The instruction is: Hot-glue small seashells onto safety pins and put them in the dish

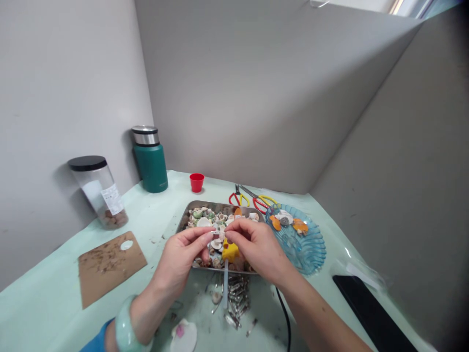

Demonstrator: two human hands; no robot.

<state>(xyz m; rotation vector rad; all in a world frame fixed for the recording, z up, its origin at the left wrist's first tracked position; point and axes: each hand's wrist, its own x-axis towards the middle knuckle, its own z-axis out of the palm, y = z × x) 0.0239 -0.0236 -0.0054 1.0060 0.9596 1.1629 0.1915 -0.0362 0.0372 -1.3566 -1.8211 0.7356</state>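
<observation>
The metal tray (216, 206) looks shiny, the blue plate (300, 250) glossy, the cardboard (110, 281) matt.

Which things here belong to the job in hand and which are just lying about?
Likely in use: small piece between left hand and right hand, shells, metal pieces, yellow tool, blue plate.

Likely just lying about: green bottle, red cup, clear jar.

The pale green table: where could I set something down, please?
Bare patches lie between the green cylindrical bottle and rectangular metal tray, and left of the brown rectangular cardboard. Small silver metal pieces lie crowded before the tray.
</observation>
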